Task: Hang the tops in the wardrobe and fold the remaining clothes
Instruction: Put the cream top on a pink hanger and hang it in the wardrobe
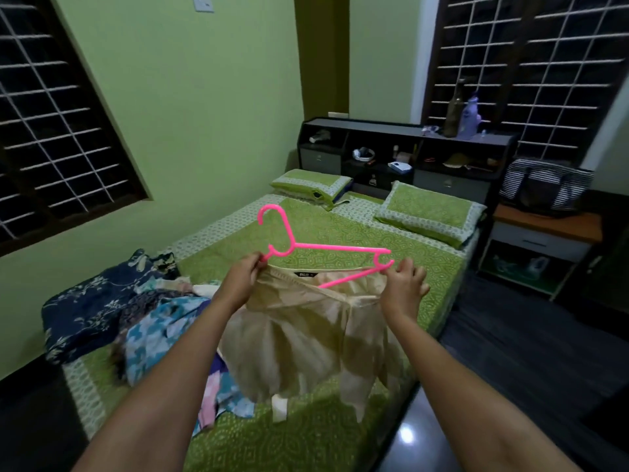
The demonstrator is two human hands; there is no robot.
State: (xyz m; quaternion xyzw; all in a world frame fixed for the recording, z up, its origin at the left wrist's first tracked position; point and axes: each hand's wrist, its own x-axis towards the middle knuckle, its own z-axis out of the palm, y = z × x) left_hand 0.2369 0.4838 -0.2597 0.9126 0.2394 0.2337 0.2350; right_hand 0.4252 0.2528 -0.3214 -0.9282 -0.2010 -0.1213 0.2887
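Pink plastic, a hanger (pixel 326 248) is held up over the bed (pixel 340 229), its hook pointing up and to the left. A beige satin top (pixel 306 332) hangs from it, the neckline with its dark label just under the hanger's bar and the rest of the cloth drooping down toward the bedspread. The left hand (pixel 243 277) pinches the hanger's left end together with the top's shoulder. The right hand (pixel 403 284) pinches the top's other shoulder at the hanger's right end, where the lower pink bar slips inside the neck opening. On the left part of the bed lies a pile of clothes (pixel 149 318): a dark blue floral piece, a light blue patterned one and some pink cloth. Two green pillows (pixel 429 209) rest at the head of the bed, in front of a dark headboard shelf (pixel 408 148) that holds small items and two bottles.
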